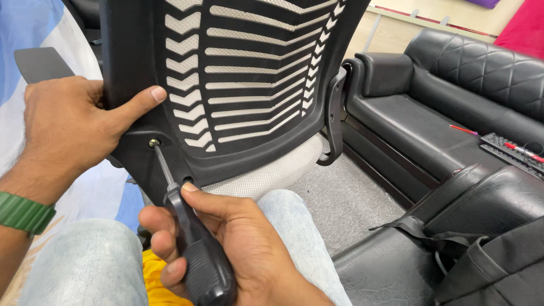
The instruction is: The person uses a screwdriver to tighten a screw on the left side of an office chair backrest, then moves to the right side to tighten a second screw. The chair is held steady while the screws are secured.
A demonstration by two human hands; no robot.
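**Screwdriver set to a screw in an office chair's back**

Denim-clad knees point(85, 266) fill the bottom of the view, with a scrap of yellow cloth point(153, 277) showing between them.

Largest in front of them is the black plastic chair back point(255, 73), upright and close, its slotted frame showing pale mesh through chevron-shaped gaps. Below it lies the grey mesh seat point(266, 175), and a curved black armrest bracket point(334, 113) hangs at the right edge of the back. A flat black armrest pad point(39, 63) sticks out at upper left.

To the right stands a black leather sofa point(430, 96); a red pen point(464, 130) and a dark keyboard point(510, 150) lie on its seat. A black bag point(493, 266) with straps sits nearer, at lower right, on dark cushions. Grey carpet point(345, 198) covers the floor between.

The left hand point(73, 127), a green band point(22, 212) on its wrist, grips the lower left edge of the chair back, thumb pressed flat on the plastic. The right hand point(226, 249) is closed around the black handle of a screwdriver point(187, 226), whose shaft slants up and left. Its tip sits in a brass-coloured screw point(153, 143) at the lower left corner of the chair back, just beneath the left thumb.
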